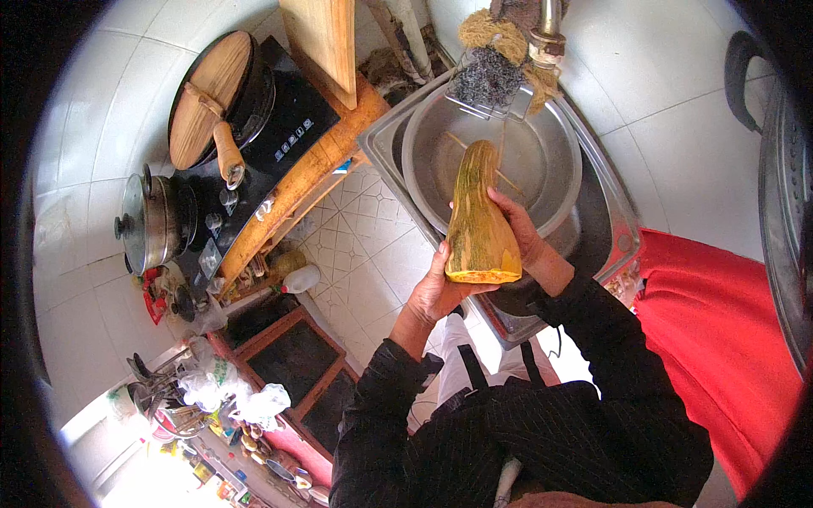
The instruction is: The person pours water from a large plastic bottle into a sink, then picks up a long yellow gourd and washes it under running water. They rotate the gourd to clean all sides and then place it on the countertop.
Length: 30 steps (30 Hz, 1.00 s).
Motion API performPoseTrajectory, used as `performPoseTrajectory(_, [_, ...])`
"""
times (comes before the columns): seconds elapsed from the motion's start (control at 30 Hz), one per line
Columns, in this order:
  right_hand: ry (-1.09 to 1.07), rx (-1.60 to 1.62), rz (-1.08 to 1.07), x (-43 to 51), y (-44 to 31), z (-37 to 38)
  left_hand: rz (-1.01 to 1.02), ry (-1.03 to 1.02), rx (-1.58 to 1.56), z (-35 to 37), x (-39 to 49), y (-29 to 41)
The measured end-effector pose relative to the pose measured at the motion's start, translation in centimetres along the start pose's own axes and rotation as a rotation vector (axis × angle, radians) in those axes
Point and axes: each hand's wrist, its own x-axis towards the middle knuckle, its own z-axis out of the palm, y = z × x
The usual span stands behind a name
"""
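Both of my hands hold a long, cut squash [481, 219] with mottled yellow-green skin. Its flat orange cut end faces toward me and the narrow end points away. My left hand [438, 286] cups it from the left and under the cut end, thumb up along the side. From the right, my right hand [522, 223] grips it around the middle. Beneath the narrow end is a round metal basin [559, 143], sitting in a stainless steel sink [613, 222]. Thin sticks show in the basin, partly hidden behind the squash.
A wire rack with a dark scouring pad [488, 76] hangs over the basin's far side. At left, a cooktop [298, 95] bears a wooden-lidded pan [213, 101] and a glass-lidded pot [152, 222]. A wooden board [324, 44] stands behind. Red cloth [711, 317] lies right of the sink.
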Motion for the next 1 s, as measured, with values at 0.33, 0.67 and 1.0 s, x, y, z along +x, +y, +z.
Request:
performPoseTrajectory(0.33, [0.682,-0.984,-0.541,3.7,-10.7,-13.5,0.142,0.145,0.019,-0.9,1.5,1.5])
performPoseTrajectory(0.67, [0.087,-0.555,-0.156,3.2,-7.8,-9.0,0.122,0.327,0.207,-2.2,2.1,1.3])
performPoseTrajectory(1.0, [-0.345,-1.821,-0.442,-2.9,-3.7,3.7,0.090,0.226,0.289,0.4,1.9,2.2])
